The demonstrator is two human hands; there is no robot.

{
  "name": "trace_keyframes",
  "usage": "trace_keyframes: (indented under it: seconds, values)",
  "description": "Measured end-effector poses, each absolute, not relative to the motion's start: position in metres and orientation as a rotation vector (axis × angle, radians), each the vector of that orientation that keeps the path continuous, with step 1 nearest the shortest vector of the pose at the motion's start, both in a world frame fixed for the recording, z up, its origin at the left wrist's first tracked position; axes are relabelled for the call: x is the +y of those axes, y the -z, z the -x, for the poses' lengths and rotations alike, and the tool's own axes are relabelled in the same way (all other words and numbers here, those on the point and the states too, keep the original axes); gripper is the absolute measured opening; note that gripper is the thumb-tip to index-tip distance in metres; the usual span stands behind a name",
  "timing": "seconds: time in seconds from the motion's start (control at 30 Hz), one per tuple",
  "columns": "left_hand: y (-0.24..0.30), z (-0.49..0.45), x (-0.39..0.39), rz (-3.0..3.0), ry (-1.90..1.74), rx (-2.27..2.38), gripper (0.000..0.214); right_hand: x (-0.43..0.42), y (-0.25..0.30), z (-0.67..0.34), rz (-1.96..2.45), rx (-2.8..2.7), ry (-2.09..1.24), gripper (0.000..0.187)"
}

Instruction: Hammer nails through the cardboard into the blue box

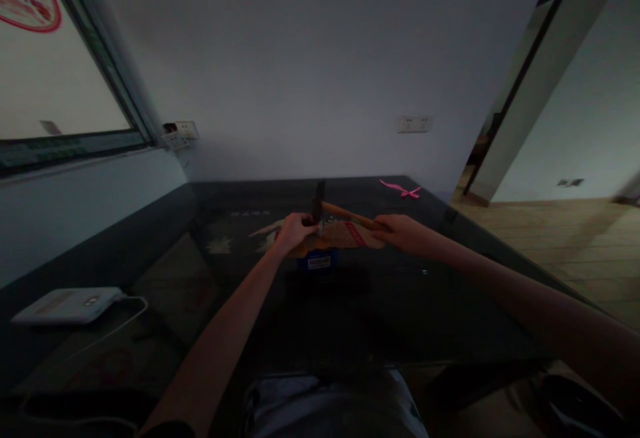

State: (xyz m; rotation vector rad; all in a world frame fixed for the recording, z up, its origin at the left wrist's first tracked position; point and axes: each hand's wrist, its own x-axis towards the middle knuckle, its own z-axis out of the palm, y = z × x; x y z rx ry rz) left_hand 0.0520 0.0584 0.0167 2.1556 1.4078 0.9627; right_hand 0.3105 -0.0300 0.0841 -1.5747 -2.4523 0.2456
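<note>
Indoors, a glossy black table [410, 311] abuts a wall [300, 78]; printed cardboard [344, 235] tops a blue box [319, 263]. The right hand [397, 231] clasps a hammer [345, 213]; the left hand's [293, 233] grip is unclear.

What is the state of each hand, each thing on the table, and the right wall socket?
Right hand: closed around the handle of the hammer.
Left hand: curled beside the hammer head; its grip is unclear.
Patterned sheet: spread above the blue box.
Blue box: partly covered by the sheet.
White device: lying flat, cable attached.
Pink ribbon: lying loose.
Right wall socket: nothing plugged in.
</note>
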Motion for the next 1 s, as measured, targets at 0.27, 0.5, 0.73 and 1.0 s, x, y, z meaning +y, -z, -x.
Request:
trace_keyframes:
  seconds: [0.27, 0.5, 0.73, 1.0]
  values:
    - [-0.0171, -0.0518, 0.0565, -2.187, -0.969, 1.396, 0.017, -0.0264, -0.0796, -0.3125, 1.531, -2.420, -0.195, 0.017]
    - [-0.0158, -0.0517, 0.0592, -2.195, -0.953, 1.404, 0.017, -0.0258, -0.0789, -0.3121, 1.528, -2.413, -0.224, 0.017]
    - [-0.0128, -0.0511, 0.0609, -2.207, -0.954, 1.393, 0.020, -0.0275, -0.0791, -0.3099, 1.501, -2.416, -0.302, 0.021]
    - [-0.0136, -0.0511, 0.0600, -2.197, -0.931, 1.412, 0.020, -0.0301, -0.0772, -0.3078, 1.481, -2.391, -0.352, 0.020]
